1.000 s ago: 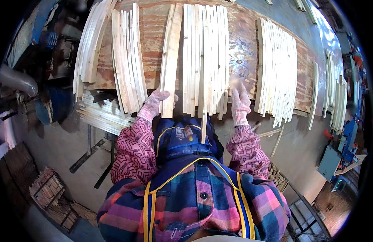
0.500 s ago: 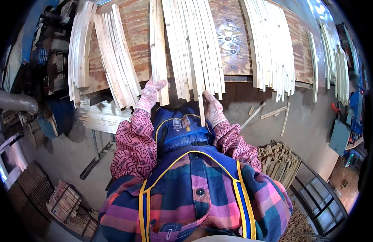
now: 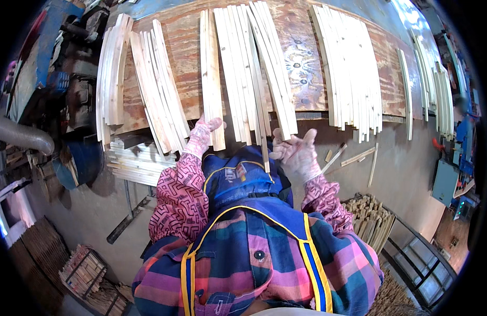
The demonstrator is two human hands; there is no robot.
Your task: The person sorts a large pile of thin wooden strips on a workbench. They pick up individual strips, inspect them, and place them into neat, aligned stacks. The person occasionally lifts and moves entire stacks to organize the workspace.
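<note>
Both my hands wear pale, pink-stained gloves. My left hand (image 3: 201,134) is closed at the near end of a narrow pair of wooden strips (image 3: 212,84), its thumb across them and its other fingers mostly hidden. My right hand (image 3: 300,157) is open, fingers apart, just below the near ends of a slanted group of strips (image 3: 273,68). Between the hands lies a middle bunch of wooden strips (image 3: 235,73). One longer strip (image 3: 265,152) juts from it toward my apron (image 3: 238,181), past the other ends.
The strips lie on a plywood-topped table (image 3: 301,47). More strip bundles lie left (image 3: 158,89) and right (image 3: 351,73). Below stand a low stack of strips (image 3: 140,162) and a pile of wood pieces (image 3: 367,218). Loose offcuts (image 3: 357,154) lie on the floor. A blue drum (image 3: 77,163) stands left.
My right hand has moved right and its fingers have spread. The right-hand strips of the middle bunch now slant apart from the rest. My left hand stays at its strips.
</note>
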